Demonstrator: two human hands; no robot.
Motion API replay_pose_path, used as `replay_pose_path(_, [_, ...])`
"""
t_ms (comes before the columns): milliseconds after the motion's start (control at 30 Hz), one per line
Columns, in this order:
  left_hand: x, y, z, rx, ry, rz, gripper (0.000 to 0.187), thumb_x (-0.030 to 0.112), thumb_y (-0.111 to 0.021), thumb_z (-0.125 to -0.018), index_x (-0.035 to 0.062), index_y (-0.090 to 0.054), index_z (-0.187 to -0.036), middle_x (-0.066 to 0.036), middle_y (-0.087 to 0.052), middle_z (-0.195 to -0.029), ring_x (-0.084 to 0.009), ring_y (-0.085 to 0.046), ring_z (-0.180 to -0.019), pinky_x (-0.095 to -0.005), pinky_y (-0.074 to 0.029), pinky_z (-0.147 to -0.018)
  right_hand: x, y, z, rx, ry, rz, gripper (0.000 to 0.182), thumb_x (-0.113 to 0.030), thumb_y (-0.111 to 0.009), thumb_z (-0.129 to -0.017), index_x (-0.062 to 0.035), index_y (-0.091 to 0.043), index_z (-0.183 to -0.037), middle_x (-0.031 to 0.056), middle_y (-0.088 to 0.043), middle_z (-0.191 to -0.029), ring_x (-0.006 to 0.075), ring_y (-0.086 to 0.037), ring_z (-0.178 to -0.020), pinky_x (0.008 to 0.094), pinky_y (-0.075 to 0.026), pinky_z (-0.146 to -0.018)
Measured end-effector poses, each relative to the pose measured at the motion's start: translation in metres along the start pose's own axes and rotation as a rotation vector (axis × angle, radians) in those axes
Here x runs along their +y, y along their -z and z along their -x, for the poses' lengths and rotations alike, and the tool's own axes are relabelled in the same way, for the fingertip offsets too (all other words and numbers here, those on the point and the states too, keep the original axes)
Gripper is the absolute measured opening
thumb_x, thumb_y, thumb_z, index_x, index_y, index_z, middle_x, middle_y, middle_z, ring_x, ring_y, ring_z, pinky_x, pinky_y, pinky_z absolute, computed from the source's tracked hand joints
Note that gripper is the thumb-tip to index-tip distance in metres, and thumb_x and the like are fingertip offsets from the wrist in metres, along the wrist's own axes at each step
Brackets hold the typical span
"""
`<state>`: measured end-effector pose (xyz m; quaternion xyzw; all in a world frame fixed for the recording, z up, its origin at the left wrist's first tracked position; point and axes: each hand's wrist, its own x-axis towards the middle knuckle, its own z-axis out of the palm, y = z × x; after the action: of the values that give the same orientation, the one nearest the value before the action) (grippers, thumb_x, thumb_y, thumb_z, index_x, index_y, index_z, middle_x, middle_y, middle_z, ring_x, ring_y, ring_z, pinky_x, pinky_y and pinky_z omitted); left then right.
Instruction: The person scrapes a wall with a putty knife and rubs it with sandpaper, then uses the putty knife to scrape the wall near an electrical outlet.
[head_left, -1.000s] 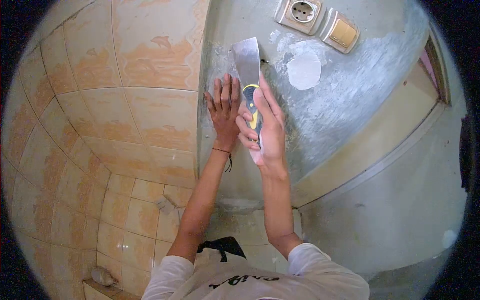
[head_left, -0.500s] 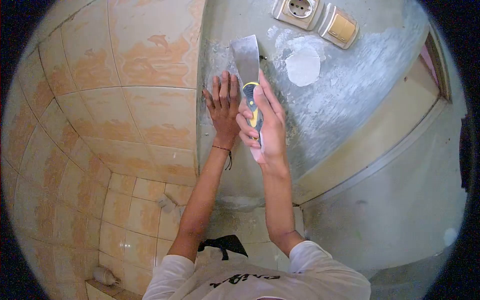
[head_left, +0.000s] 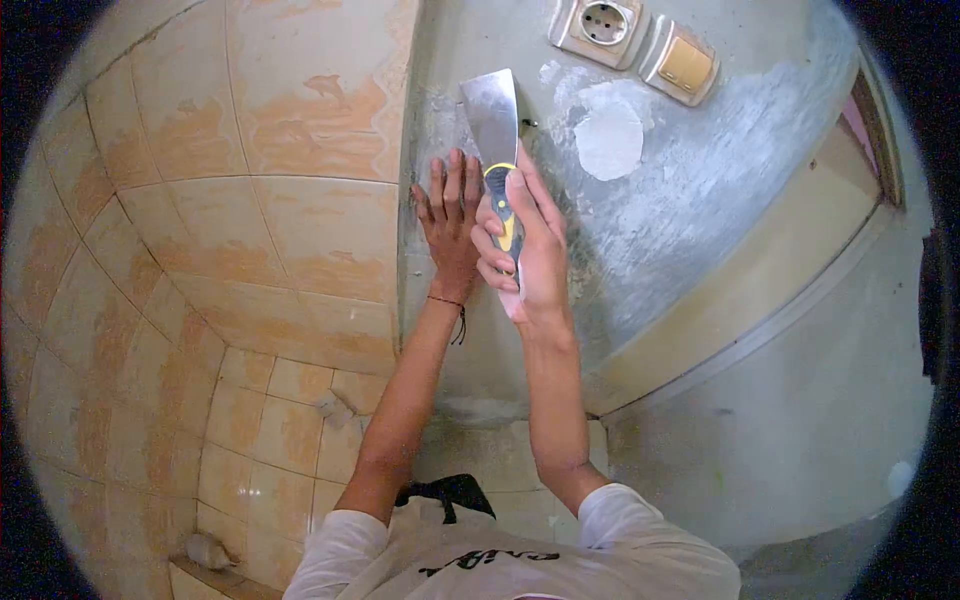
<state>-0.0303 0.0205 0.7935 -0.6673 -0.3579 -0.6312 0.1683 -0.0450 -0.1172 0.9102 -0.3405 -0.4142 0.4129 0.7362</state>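
Note:
My right hand (head_left: 535,235) is wrapped round the grey and yellow handle of a putty knife (head_left: 494,115), thumb along the top of the grip. Its broad metal blade points up, in front of the wall. To the left, my left hand (head_left: 452,225) lies flat on the grey wall (head_left: 560,190) with fingers spread, close beside the knife's handle. The wall has a rough, patchy surface, and a white round filled patch (head_left: 609,140) shows to the right of the blade. A small dark hole (head_left: 529,123) sits just right of the blade.
A socket (head_left: 603,24) and a light switch (head_left: 685,66) are mounted at the upper right. Glazed tiles (head_left: 320,90) with orange patterns cover the wall at left. A door frame (head_left: 740,290) runs down the right. A whitish lump (head_left: 206,550) rests at the lower left.
The view has shifted slightly, with the tiles a little further right. Both hands hold nearly the same pose, and the blade has tilted a touch, catching more light.

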Motion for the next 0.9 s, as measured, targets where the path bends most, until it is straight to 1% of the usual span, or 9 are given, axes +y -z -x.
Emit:
replay_pose_path(200, [-0.003,0.003,0.001,0.0,-0.013,0.134,0.059,0.031,-0.051,-0.098,0.0101,-0.037,-0.152,-0.009,-0.035,-0.158,-0.0301,-0.029,-0.147,-0.0534,-0.015,-0.121,0.006,0.014,0.011,-0.003,0.024,-0.121,0.051,-0.03,-0.044,-0.106,-0.0199,-0.031,-0.154,0.0002,-0.042,-0.073,0.0041,-0.033,-0.043,0.0157,-0.021,-0.032])
replay_pose_path(267, [-0.002,0.003,-0.001,0.037,-0.014,0.181,0.059,0.029,-0.05,-0.098,0.0096,-0.037,-0.152,-0.01,-0.033,-0.159,-0.031,-0.026,-0.149,-0.054,-0.013,-0.122,0.011,0.02,0.017,0.028,0.053,-0.141,0.053,-0.027,-0.046,-0.106,-0.0114,-0.031,-0.153,0.0021,-0.046,-0.074,0.0062,-0.035,-0.043,0.0196,-0.026,-0.033])
replay_pose_path(367, [0.0,0.007,-0.002,0.051,-0.006,0.233,0.059,0.023,-0.052,-0.097,0.0099,-0.035,-0.152,-0.01,-0.034,-0.159,-0.0314,-0.029,-0.148,-0.0547,-0.015,-0.121,0.012,0.026,0.019,0.031,0.24,0.297,0.052,-0.025,-0.052,-0.103,-0.0018,-0.038,-0.147,0.0031,-0.056,-0.084,0.0049,-0.048,-0.06,0.0208,-0.04,-0.049])
replay_pose_path(500, [-0.002,0.0,0.0,0.038,-0.014,0.199,0.058,0.023,-0.051,-0.098,0.0095,-0.034,-0.153,-0.01,-0.033,-0.159,-0.0309,-0.029,-0.147,-0.0539,-0.014,-0.121,0.02,0.032,0.016,0.083,0.283,0.503,0.046,-0.018,-0.065,-0.097,0.0019,-0.048,-0.135,0.0038,-0.061,-0.091,0.008,-0.058,-0.074,0.0223,-0.048,-0.06])
replay_pose_path(600, [-0.002,-0.003,0.002,0.036,-0.018,0.142,0.063,0.027,-0.055,-0.094,0.0096,-0.037,-0.152,-0.008,-0.037,-0.157,-0.0297,-0.032,-0.146,-0.053,-0.016,-0.121,0.02,0.034,0.011,0.058,0.18,0.318,0.043,-0.02,-0.064,-0.098,0.0003,-0.047,-0.132,0.0028,-0.06,-0.088,0.0078,-0.057,-0.068,0.022,-0.049,-0.056])
replay_pose_path(633, [-0.001,-0.002,0.002,0.034,-0.005,0.112,0.062,0.024,-0.055,-0.094,0.0104,-0.037,-0.152,-0.008,-0.038,-0.156,-0.0293,-0.033,-0.146,-0.0528,-0.019,-0.12,0.008,0.019,0.019,0.052,0.074,0.219,0.046,-0.023,-0.064,-0.098,-0.0037,-0.045,-0.136,0.0024,-0.058,-0.085,0.0068,-0.053,-0.056,0.0216,-0.044,-0.046])
replay_pose_path(733, [0.0,-0.004,0.004,0.018,0.01,0.046,0.055,0.015,-0.053,-0.095,0.012,-0.041,-0.149,-0.009,-0.04,-0.154,-0.0299,-0.036,-0.144,-0.0542,-0.025,-0.118,-0.001,0.01,0.02,0.039,0.043,0.43,0.048,-0.025,-0.063,-0.099,-0.0087,-0.044,-0.14,0.0015,-0.055,-0.081,0.0068,-0.045,-0.046,0.0217,-0.037,-0.039])
replay_pose_path(800, [-0.005,-0.007,0.007,0.072,0.005,0.27,0.048,0.016,-0.052,-0.096,0.0105,-0.045,-0.143,-0.01,-0.04,-0.154,-0.0311,-0.036,-0.144,-0.0563,-0.025,-0.118,0.003,0.011,0.018,0.053,0.004,0.445,0.052,-0.024,-0.058,-0.101,-0.0136,-0.039,-0.148,0.002,-0.052,-0.08,0.0067,-0.042,-0.049,0.0215,-0.035,-0.039])
replay_pose_path(900, [-0.006,-0.005,0.011,-0.002,0.009,0.227,0.044,0.018,-0.048,-0.098,0.0072,-0.045,-0.141,-0.01,-0.039,-0.155,-0.032,-0.035,-0.145,-0.0576,-0.023,-0.119,0.008,0.014,0.011,-0.115,0.011,0.141,0.059,-0.025,-0.049,-0.104,-0.012,-0.025,-0.155,0.0057,-0.048,-0.083,0.0063,-0.04,-0.049,0.0208,-0.034,-0.036])
